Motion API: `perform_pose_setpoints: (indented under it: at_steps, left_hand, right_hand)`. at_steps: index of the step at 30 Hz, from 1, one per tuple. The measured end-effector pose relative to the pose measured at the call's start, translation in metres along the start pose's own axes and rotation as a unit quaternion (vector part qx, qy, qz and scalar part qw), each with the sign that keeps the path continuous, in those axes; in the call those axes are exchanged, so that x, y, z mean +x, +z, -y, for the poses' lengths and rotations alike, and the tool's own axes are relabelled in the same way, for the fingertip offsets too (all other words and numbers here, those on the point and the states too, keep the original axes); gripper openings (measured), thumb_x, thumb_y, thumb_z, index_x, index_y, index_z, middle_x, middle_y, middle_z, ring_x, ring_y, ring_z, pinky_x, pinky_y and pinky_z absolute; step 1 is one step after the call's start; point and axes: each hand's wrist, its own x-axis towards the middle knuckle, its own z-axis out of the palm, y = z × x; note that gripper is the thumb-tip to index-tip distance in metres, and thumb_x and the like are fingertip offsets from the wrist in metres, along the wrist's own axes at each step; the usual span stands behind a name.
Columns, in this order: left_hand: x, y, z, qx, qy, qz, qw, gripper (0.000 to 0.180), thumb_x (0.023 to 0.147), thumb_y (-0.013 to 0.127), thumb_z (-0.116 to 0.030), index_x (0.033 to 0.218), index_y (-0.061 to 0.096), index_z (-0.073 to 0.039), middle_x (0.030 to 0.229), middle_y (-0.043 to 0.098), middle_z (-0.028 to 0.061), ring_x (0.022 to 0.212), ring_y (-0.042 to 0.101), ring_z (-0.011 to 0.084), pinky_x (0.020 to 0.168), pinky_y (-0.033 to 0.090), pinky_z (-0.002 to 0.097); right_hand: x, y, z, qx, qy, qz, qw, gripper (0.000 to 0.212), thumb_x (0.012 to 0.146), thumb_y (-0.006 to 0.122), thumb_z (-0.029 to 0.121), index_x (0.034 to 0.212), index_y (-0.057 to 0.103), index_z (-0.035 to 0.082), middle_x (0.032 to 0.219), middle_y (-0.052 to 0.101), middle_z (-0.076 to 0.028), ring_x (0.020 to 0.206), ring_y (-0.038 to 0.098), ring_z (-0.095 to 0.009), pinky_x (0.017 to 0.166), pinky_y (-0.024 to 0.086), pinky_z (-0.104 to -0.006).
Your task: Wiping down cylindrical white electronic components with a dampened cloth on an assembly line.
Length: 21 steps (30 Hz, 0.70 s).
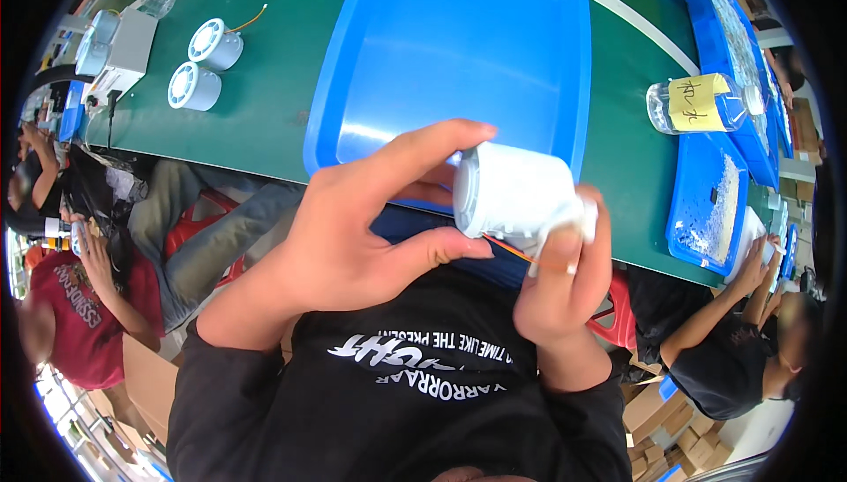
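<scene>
A white cylindrical housing (520, 186) with a ribbed ring at its left end is held up in front of my chest, over the table's near edge. My left hand (353, 217) grips it by the ringed end, with thumb below and index finger above. The fingers of my right hand (569, 275) are pinched on a small white part (578, 217) at the housing's right end. That part is blurred, and its exact kind cannot be made out. Thin orange and dark wires (516, 250) run beneath the housing towards my right fingers.
A large blue tray (580, 59) lies ahead on the green table (265, 120). Two similar white housings (214, 44) stand at left, near a grey box (132, 50). At right are a labelled clear bottle (697, 103) and a blue bin of small white pieces (719, 209). Co-workers sit on both sides.
</scene>
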Motion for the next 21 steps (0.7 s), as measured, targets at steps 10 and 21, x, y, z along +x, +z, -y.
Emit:
perform_pose_setpoints:
  at_steps: [10, 21]
  left_hand:
    - [0.001, -0.002, 0.011, 0.137, 0.104, -0.002, 0.985, 0.073, 0.078, 0.082, -0.002, 0.141, 0.044, 0.005, 0.139, 0.055, 0.0226, 0.119, 0.063, 0.0265, 0.095, 0.053, 0.0364]
    - [0.0, 0.0, 0.0, 0.282, 0.101, 0.009, 0.954, 0.06, 0.08, 0.08, -0.002, 0.133, 0.053, 0.005, 0.14, 0.057, 0.0197, 0.121, 0.062, 0.0255, 0.094, 0.054, 0.0381]
  right_hand:
    - [0.015, -0.015, 0.004, 0.098, 0.031, 0.008, 0.995, 0.042, 0.106, 0.047, 0.034, 0.12, 0.053, -0.006, 0.11, 0.058, -0.006, 0.096, 0.054, -0.009, 0.082, 0.044, -0.0236]
    - [0.013, -0.001, 0.009, 0.15, 0.134, -0.004, 0.98, 0.032, 0.106, 0.05, 0.023, 0.115, 0.058, -0.006, 0.104, 0.064, -0.008, 0.088, 0.057, -0.014, 0.079, 0.046, -0.0271]
